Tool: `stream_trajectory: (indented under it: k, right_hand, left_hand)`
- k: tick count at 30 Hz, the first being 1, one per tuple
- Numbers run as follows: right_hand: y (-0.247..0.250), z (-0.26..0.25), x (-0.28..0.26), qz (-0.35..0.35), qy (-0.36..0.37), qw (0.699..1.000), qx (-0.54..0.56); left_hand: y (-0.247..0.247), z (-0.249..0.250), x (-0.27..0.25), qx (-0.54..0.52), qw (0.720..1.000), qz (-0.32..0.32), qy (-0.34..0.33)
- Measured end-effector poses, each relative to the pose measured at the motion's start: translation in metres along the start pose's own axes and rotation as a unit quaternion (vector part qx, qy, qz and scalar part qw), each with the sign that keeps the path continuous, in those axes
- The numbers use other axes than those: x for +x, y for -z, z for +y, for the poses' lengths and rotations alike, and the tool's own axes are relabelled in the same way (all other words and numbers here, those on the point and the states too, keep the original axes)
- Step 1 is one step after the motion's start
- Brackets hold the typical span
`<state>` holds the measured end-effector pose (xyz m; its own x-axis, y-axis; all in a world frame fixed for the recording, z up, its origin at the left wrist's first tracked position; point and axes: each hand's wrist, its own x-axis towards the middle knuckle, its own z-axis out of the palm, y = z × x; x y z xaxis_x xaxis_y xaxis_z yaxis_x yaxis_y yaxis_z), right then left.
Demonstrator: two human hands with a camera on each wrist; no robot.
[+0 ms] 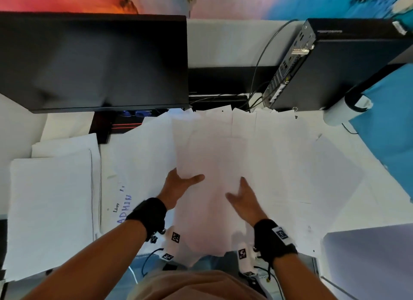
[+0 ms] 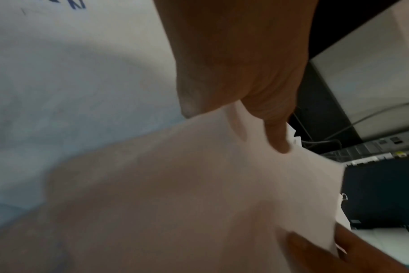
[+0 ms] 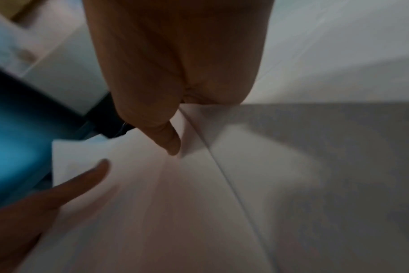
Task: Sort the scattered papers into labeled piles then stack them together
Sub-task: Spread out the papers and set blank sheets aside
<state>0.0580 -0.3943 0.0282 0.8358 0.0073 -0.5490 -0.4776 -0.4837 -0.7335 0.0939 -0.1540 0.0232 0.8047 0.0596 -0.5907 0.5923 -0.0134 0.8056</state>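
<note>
A sheaf of white papers (image 1: 212,154) is lifted over the desk's middle, between both hands. My left hand (image 1: 180,184) pinches its left edge, thumb on top and fingers underneath. The left wrist view shows that thumb (image 2: 278,136) pressing on the sheaf (image 2: 199,184). My right hand (image 1: 243,201) holds the right side near the bottom; its thumb lies on top and most fingers are hidden under the paper. The right wrist view shows one digit (image 3: 173,144) on the sheaf (image 3: 152,203). A sheet lettered "ADMIN" (image 1: 125,204) lies left of my left wrist.
A thick pile of white paper (image 1: 51,210) fills the left of the desk. Loose sheets (image 1: 301,165) spread to the right. Behind stand a black monitor (image 1: 93,60) and a black computer case (image 1: 335,60) with cables. A blue partition (image 1: 391,132) borders the right.
</note>
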Motion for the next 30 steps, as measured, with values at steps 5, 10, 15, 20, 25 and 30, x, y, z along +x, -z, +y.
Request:
stream_trajectory:
  k: [5, 10, 15, 20, 25, 30]
  right_hand:
    - [0.014, -0.012, -0.006, 0.060, 0.064, 0.996, 0.001]
    - [0.091, 0.042, 0.013, 0.248, 0.042, 0.951, -0.181]
    - [0.092, 0.065, 0.008, 0.039, -0.052, 0.941, -0.333]
    - [0.046, 0.045, -0.022, -0.010, 0.045, 0.962, -0.267]
    - [0.089, 0.064, -0.010, 0.206, 0.087, 0.971, -0.086]
    - [0.182, 0.102, 0.011, 0.326, -0.196, 0.918, -0.111]
  left_hand:
    - [0.009, 0.001, 0.008, 0.023, 1.000, 0.005, -0.018]
    - [0.007, 0.014, 0.019, 0.019, 0.999, -0.046, -0.001]
    - [-0.030, 0.024, 0.022, 0.018, 0.994, -0.109, 0.025]
    - [-0.053, 0.021, 0.024, -0.004, 0.992, -0.121, 0.042]
    - [-0.051, 0.018, 0.030, 0.015, 0.992, -0.106, 0.062]
    - [-0.054, 0.010, 0.036, 0.051, 0.995, -0.044, 0.080]
